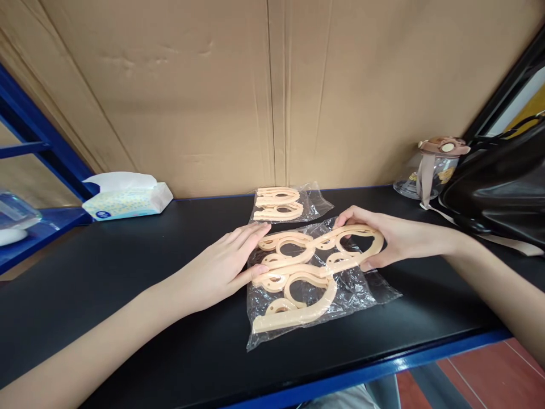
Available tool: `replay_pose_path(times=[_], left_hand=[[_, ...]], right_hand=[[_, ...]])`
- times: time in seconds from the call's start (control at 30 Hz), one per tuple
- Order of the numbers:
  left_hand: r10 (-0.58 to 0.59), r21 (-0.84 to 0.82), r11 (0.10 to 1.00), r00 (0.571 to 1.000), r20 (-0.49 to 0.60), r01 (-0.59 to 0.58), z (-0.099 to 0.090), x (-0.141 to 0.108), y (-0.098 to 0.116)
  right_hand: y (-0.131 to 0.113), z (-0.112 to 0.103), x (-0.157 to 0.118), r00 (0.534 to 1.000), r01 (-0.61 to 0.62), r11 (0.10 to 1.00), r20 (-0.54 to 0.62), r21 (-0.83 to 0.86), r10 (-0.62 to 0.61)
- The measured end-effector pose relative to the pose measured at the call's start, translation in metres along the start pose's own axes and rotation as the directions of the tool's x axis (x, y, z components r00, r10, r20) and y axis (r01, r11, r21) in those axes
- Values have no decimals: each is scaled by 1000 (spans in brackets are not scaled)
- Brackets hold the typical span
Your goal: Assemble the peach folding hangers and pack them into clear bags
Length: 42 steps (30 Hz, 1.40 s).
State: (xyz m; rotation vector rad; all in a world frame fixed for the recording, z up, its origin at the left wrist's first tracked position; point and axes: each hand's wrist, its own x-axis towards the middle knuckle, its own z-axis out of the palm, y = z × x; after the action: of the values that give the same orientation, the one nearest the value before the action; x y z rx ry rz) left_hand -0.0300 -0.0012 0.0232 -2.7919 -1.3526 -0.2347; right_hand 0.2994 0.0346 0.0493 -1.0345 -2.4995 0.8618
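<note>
Beige hanger (315,243) in the grip of both hands (219,272) (385,237), tissue pack (131,199) with illegible blue logo (103,215).

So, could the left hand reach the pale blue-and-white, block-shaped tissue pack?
Probably yes: nothing visible stands between the left hand and the tissue pack, though the thumb touches curved beige pieces.

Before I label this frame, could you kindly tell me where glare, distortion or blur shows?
Head view: small glints on the front bag; head view: a bright highlight on the blue table edge; head view: wide-angle stretching toward the borders, the left fingers fairly sharp.
</note>
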Motion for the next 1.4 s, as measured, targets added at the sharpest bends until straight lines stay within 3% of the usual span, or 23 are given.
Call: replay_pose_path(times=[0.17, 0.27, 0.57, 0.9, 1.1, 1.4], left_hand=[[8, -59, 998, 1000, 16, -7, 4, 0, -2], [2, -72, 997, 1000, 31, 0, 4, 0, -2], [62, -96, 994, 992, 109, -51, 0, -4, 0], [64, -118, 992, 989, 136, -48, -2, -3, 2], [76, -139, 988, 993, 92, -63, 2, -4, 1], [66, -140, 989, 984, 167, -42, -4, -2, 4]], right_hand=[[3, 32, 15, 996, 71, 983, 41, 169, -79], [6, 40, 18, 990, 130, 973, 36, 193, -139], [16, 11, 8, 993, 48, 998, 103, 32, -51], [7, 37, 18, 995, 99, 993, -2, 57, -99], [6, 33, 15, 991, 117, 986, 45, 117, -123], [9, 34, 16, 982, 187, 980, -18, 72, -186]])
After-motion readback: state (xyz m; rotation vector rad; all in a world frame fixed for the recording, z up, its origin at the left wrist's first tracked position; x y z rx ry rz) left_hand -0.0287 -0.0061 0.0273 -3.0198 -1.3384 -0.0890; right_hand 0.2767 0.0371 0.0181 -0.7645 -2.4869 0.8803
